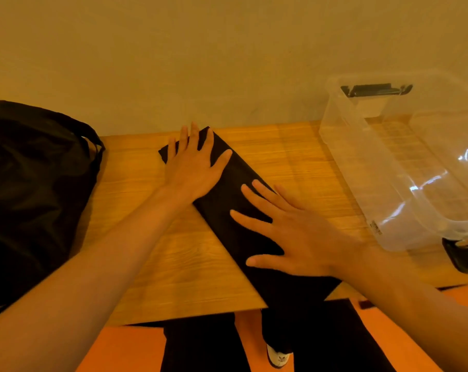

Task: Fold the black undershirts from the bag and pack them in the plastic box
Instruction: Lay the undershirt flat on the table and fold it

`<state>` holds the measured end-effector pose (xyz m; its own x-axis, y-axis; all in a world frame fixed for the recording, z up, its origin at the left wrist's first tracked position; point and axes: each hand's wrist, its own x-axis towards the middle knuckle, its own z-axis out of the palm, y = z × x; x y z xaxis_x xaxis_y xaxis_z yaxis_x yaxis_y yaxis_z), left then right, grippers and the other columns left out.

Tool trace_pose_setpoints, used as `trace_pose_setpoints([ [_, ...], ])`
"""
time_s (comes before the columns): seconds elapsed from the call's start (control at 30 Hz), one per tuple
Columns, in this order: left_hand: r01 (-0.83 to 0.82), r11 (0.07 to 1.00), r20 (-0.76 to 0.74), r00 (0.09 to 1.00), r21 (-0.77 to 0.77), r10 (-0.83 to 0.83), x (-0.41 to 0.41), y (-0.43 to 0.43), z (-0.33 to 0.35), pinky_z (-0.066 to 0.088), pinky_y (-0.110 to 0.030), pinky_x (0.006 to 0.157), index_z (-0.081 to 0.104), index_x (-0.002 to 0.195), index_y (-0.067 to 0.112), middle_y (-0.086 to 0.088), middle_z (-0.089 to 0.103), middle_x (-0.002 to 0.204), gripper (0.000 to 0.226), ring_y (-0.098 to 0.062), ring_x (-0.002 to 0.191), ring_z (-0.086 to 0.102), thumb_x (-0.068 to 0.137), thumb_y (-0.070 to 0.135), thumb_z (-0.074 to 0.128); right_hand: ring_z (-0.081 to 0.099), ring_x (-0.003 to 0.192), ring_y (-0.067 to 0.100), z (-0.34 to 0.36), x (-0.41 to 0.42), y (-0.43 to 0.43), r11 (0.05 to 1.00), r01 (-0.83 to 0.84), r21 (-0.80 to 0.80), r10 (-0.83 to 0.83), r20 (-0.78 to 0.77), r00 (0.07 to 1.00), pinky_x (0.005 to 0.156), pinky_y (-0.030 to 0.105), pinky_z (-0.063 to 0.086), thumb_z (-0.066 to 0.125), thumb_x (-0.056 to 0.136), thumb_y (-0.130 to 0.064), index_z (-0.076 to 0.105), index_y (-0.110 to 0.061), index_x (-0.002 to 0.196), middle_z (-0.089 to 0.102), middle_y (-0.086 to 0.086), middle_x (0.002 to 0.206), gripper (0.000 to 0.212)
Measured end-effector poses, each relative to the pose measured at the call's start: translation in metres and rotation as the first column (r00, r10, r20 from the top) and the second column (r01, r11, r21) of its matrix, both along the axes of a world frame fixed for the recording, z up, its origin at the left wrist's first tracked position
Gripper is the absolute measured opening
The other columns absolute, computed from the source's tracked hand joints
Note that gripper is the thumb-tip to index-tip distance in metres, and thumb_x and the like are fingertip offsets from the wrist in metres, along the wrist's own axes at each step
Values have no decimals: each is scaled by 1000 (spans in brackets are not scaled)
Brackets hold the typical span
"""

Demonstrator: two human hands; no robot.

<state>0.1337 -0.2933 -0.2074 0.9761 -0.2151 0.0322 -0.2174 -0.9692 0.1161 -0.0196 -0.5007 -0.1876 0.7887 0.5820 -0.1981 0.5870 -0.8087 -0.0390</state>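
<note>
The black undershirt (pixel 219 197), a strip running 11 to 5 o'clock on the table (pixel 160 251), is pressed flat under left hand (pixel 192 167) and right hand (pixel 294 234), grips released; creases should be smoothed before halving.

This is looking like a simple room in a home, not a shop or a workshop. A small table (pixel 173 264) with a wood-grain top is standing directly against a plain beige wall (pixel 227 63), and an orange floor (pixel 125 347) is showing below it. A clear plastic box (pixel 343 146) with black clip handles, the household storage kind, is sitting at the table's right side. A black cloth bag (pixel 34 183) is lying at the left. Between them a black undershirt (pixel 227 194) is lying folded in a long strip. Dark trousers (pixel 200 345) and a white shoe (pixel 278 357) are showing under the table edge.
</note>
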Motion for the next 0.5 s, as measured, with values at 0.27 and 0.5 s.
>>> trace_pose_setpoints([
  [0.27,34,995,-108,994,89,-24,5,-12,-25,-8,-53,124,-4,160,42,1,-10,170,86,-29,155,-14,87,86,11,-33,148,17,-25,-10,10,998,52,24,-51,-23,998,123,48,-13,11,88,-87,-17,-49,153,-25,-1,164,80],
  [0.5,268,958,-108,960,106,-257,41,-22,-23,-3,-52,126,-4,159,45,4,-9,170,80,-25,156,-11,89,83,8,-15,154,27,-38,-20,51,944,291,154,-300,42,953,123,59,5,3,90,-85,0,-40,159,-7,8,168,83],
])
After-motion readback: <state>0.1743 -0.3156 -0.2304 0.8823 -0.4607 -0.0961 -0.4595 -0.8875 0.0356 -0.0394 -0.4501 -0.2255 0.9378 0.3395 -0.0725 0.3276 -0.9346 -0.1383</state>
